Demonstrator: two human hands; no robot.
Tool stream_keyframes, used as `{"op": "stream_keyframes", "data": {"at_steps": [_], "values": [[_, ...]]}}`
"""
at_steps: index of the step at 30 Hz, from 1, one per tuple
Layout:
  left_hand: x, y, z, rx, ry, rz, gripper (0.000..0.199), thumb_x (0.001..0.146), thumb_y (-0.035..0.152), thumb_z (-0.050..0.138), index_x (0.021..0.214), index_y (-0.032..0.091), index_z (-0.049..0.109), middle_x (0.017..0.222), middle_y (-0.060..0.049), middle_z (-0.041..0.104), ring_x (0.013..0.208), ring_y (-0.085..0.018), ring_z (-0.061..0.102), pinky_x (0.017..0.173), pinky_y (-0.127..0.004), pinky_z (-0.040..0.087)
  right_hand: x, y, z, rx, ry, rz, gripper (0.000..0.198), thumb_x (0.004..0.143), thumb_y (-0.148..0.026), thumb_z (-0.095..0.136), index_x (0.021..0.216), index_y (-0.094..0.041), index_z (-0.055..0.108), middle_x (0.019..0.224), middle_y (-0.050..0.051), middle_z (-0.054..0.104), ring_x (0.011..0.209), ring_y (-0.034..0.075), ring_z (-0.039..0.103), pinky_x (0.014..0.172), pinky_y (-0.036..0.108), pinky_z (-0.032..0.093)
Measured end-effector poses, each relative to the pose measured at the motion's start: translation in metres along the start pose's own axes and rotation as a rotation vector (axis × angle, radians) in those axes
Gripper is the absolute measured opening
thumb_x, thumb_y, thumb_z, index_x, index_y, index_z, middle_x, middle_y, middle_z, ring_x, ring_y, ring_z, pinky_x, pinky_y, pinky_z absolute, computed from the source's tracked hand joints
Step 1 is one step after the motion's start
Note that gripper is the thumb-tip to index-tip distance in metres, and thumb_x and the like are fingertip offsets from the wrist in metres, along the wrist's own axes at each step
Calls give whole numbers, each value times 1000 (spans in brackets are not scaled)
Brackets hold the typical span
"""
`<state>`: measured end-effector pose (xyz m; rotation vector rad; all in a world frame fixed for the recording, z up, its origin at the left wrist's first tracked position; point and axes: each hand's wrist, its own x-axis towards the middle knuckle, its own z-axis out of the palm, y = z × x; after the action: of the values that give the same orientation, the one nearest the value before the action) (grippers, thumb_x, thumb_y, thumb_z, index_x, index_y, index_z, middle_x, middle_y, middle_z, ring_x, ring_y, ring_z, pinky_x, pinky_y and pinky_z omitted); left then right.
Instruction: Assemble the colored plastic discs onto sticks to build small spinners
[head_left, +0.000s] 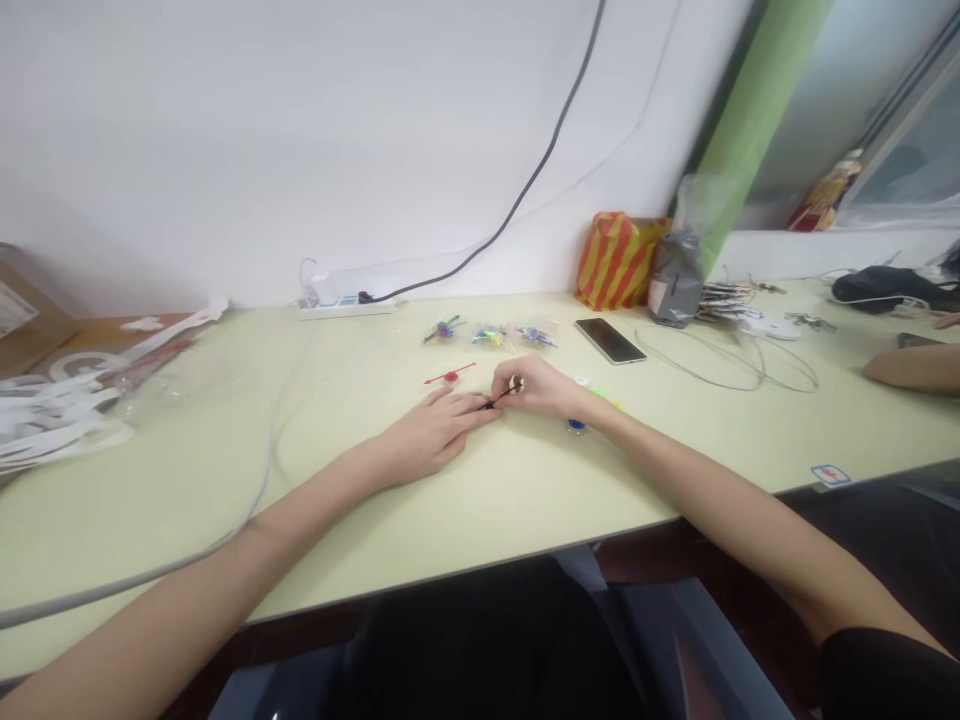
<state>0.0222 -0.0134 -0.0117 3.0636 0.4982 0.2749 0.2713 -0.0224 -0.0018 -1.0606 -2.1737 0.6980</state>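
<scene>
My left hand [431, 437] rests low on the table, its outstretched fingertips gripping a small black part [490, 405]. From the other side, my right hand [534, 387] pinches the thin black upper end of the same part between thumb and forefinger. The part's exact kind is too small to make out. Just beyond my left fingers lies a red piece [450, 377] with two long thin arms and a round middle. A blue round piece [576, 425] shows below my right wrist, and bits of white, green and yellow peek out behind it, partly hidden.
Three small clear packets of coloured parts [490, 335] lie farther back, left of a phone [610, 341]. A power strip [345, 306] sits against the wall. White strips [67, 420] pile up at left; a grey cable [262, 480] crosses my left forearm. Another person's arm [911, 369] rests at right.
</scene>
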Motion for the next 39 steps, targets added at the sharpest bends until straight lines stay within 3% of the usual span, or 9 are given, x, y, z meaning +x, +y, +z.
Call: {"op": "stream_keyframes", "data": {"at_steps": [5,13,17,22,39], "values": [[0,2,0,-11,-20,-10,60,97,13,34,155,30,34,156,-5,41,144,-22,38,122,-46,20,1,2,-4,1,-40,-60,8,79,-12,66,80,-15,73,86,5,71,81,17,64,73,27,48],[2,4,-4,-5,-34,-15,61,95,11,36,154,30,36,155,-5,42,141,-22,40,120,-45,24,-1,-1,-12,29,-105,31,13,81,-18,67,85,-15,79,89,6,74,77,16,64,70,26,49],[3,6,-6,-25,-27,-31,59,96,10,34,152,30,40,155,-3,42,140,-22,41,120,-44,24,0,2,-15,11,-139,2,14,83,-17,66,88,-15,79,89,7,75,76,16,64,69,26,48],[5,8,-8,-52,-15,-37,57,97,11,35,150,30,43,153,-3,45,136,-23,45,117,-43,29,0,6,-17,-52,-128,-55,13,83,-13,66,86,-15,79,87,6,75,76,16,64,69,26,47],[3,6,-6,-161,-3,-83,52,100,15,37,149,31,46,152,-3,47,133,-24,49,113,-41,38,2,6,-9,-128,-60,-57,13,84,-9,65,78,-15,75,83,4,70,76,15,62,69,26,44]]}}
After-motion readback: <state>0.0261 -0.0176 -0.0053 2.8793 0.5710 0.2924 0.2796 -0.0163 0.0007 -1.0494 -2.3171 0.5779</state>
